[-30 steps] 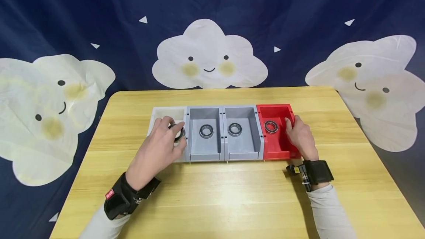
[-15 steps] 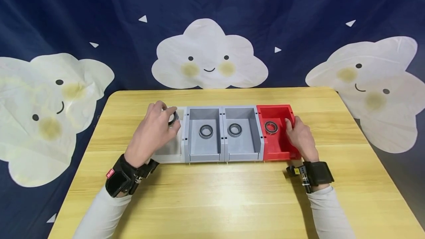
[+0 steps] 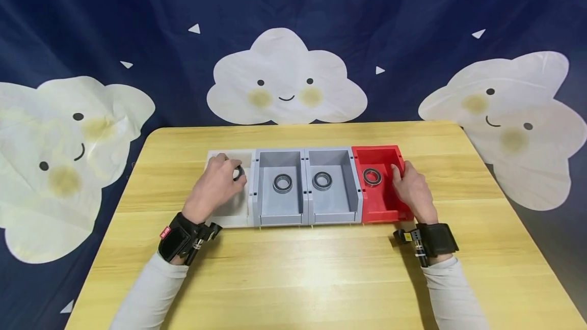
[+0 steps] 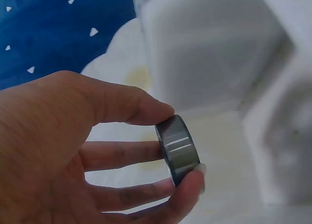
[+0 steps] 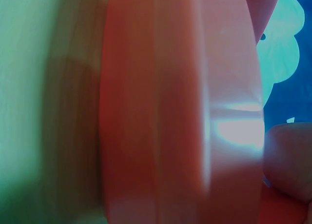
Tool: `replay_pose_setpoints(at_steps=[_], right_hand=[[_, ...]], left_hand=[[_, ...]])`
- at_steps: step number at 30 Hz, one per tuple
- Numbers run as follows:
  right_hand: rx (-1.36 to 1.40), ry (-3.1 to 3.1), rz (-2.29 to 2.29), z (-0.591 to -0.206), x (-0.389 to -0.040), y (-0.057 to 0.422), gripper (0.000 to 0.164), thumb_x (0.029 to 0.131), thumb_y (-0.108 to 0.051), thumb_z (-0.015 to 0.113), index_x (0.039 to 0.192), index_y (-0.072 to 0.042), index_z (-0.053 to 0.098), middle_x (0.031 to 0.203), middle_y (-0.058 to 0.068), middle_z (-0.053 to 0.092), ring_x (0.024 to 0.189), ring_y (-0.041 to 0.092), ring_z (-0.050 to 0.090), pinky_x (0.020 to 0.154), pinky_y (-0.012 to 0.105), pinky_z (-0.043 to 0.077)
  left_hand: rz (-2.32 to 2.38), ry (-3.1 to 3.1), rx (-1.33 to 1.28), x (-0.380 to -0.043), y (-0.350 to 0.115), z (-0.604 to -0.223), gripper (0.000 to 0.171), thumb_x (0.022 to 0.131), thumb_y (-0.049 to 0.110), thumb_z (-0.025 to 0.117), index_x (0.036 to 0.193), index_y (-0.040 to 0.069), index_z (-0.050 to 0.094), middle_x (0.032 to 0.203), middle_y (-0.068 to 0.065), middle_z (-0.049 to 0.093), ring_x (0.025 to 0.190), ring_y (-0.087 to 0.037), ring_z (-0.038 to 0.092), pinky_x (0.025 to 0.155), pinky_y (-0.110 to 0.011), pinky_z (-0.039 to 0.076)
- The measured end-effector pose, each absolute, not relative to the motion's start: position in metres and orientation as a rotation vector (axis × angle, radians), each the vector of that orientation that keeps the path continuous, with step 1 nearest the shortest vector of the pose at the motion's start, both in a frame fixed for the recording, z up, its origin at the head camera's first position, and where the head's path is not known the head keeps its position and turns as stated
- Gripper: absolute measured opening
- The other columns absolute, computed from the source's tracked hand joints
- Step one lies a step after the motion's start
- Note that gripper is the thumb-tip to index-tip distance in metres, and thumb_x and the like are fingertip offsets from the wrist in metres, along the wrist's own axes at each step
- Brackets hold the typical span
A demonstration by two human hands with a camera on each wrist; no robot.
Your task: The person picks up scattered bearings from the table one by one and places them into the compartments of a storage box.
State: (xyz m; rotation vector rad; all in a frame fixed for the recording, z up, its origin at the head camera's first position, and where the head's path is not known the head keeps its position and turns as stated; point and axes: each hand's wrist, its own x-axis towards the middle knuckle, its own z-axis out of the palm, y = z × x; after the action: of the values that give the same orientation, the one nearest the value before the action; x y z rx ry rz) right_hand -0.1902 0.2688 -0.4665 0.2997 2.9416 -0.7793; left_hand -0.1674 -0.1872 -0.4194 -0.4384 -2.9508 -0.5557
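Observation:
My left hand (image 3: pixel 212 186) pinches a ball bearing (image 4: pixel 178 146) between thumb and fingertips, over the white bin (image 3: pixel 235 208) at the left end of a row. In the left wrist view the bearing is tilted on edge, its shiny outer ring facing the camera, with the white wall beyond. At the row's other end my right hand (image 3: pixel 415 191) grips the right wall of the red bin (image 3: pixel 379 205), thumb on the inner side. A second bearing (image 3: pixel 372 177) lies flat in that bin. Red plastic fills most of the right wrist view.
Two grey bins stand between the white and red ones. A bearing (image 3: pixel 282 183) lies in the left grey bin (image 3: pixel 281 209), another bearing (image 3: pixel 322 181) in the right grey bin (image 3: pixel 335 207). The wooden table (image 3: pixel 302 269) ends at a blue cloud-print curtain (image 3: pixel 174 45).
My left hand has carried its bearing left and toward the back of the white bin, then slightly back toward me. The right hand keeps its hold on the red bin.

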Motion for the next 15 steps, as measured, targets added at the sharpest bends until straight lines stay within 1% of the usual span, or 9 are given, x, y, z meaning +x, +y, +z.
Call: replay_pose_setpoints(at_steps=[6,9,11,15], right_hand=[[0.294,2.948,-0.777,-0.466,-0.19,0.269,0.037,0.108,-0.035,0.04,0.102,0.001,0.044,0.075,0.013,0.046,0.069,0.03,0.056,0.056,0.032,0.039],[0.292,2.949,-0.778,-0.466,-0.19,0.269,0.038,0.108,-0.035,0.039,0.103,0.002,0.044,0.075,0.014,0.046,0.07,0.03,0.056,0.057,0.032,0.039],[0.297,2.943,-0.781,-0.466,-0.19,0.269,0.038,0.109,-0.035,0.039,0.104,0.002,0.044,0.076,0.014,0.047,0.07,0.03,0.056,0.057,0.032,0.04],[0.304,2.935,-0.784,-0.466,-0.19,0.268,0.037,0.108,-0.034,0.041,0.105,0.002,0.044,0.077,0.015,0.048,0.072,0.031,0.057,0.058,0.033,0.04]], left_hand=[[-0.591,-3.073,-0.4,-0.171,-0.19,-0.434,0.036,0.09,0.014,0.07,0.116,-0.01,0.07,0.103,-0.031,0.063,0.095,-0.039,0.061,0.084,-0.052,0.057],[-0.609,-3.132,-0.346,-0.173,-0.19,-0.442,0.039,0.091,0.016,0.07,0.12,-0.01,0.068,0.106,-0.03,0.061,0.099,-0.042,0.061,0.087,-0.054,0.057],[-0.607,-3.167,-0.316,-0.174,-0.19,-0.446,0.04,0.091,0.017,0.07,0.121,-0.009,0.068,0.105,-0.028,0.06,0.1,-0.042,0.06,0.086,-0.054,0.056],[-0.588,-3.209,-0.306,-0.175,-0.19,-0.454,0.03,0.091,0.017,0.069,0.11,-0.007,0.07,0.1,-0.024,0.059,0.093,-0.04,0.058,0.077,-0.049,0.055]])
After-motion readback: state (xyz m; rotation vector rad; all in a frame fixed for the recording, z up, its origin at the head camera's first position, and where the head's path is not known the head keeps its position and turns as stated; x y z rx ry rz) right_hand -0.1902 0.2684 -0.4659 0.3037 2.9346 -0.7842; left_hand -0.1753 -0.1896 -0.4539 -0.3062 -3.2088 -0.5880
